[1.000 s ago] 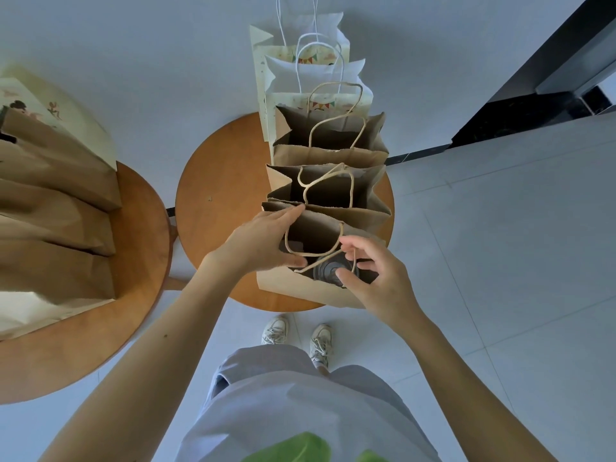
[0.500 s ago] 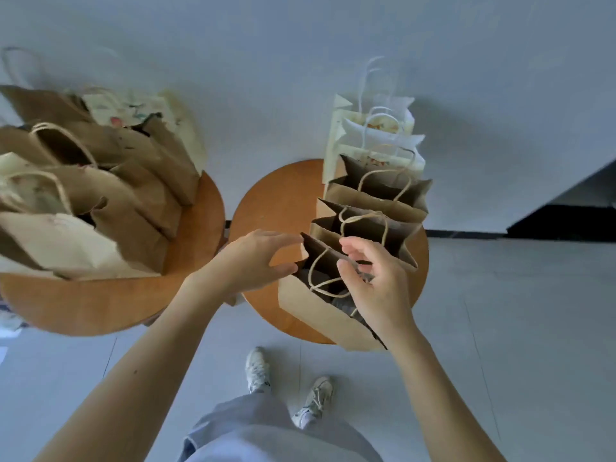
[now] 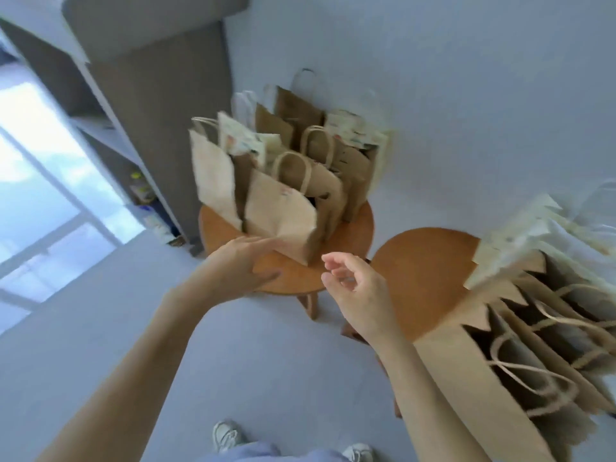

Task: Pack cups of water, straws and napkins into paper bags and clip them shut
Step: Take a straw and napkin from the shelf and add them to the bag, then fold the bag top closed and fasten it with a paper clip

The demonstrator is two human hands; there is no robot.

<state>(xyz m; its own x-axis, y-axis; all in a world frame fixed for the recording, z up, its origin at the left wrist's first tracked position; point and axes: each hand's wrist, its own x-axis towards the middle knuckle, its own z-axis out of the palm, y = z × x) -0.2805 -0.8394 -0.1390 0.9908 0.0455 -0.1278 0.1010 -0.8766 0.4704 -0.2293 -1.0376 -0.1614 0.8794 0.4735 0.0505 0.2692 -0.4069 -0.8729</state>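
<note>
The left hand [image 3: 240, 265] and right hand [image 3: 360, 288] hold nothing.
The left fingers [image 3: 261, 243] are straight and loose over a round desk [image 3: 293, 278], just beside a brown bag [image 3: 276, 215]. The right fingers [image 3: 335, 260] curl softly. More bags [image 3: 533, 328] stand on the next desk [image 3: 423, 268].
</note>
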